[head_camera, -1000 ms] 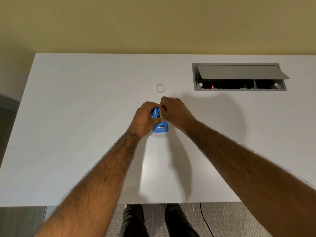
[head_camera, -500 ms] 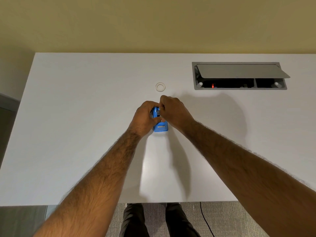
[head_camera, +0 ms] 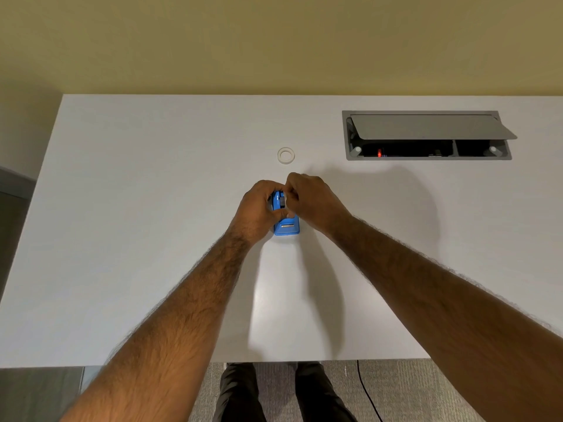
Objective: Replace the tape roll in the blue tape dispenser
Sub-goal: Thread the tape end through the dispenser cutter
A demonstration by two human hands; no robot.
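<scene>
The blue tape dispenser (head_camera: 285,226) stands on the white table (head_camera: 137,239) at its middle, its cutter end toward me. My left hand (head_camera: 259,208) wraps around its left side. My right hand (head_camera: 313,202) is closed over the dispenser's top, fingertips pinched at a dark part (head_camera: 282,200) in the roll slot; what they hold is hidden. A small clear tape roll (head_camera: 285,155) lies flat on the table just beyond both hands, apart from them.
An open grey cable hatch (head_camera: 426,135) with a raised lid is set in the table at the back right. A yellow wall runs behind the table. My legs and a black cable (head_camera: 365,391) show below the near table edge.
Almost nothing has moved. Both hands stay on the dispenser; my right fingers have shifted slightly at its top.
</scene>
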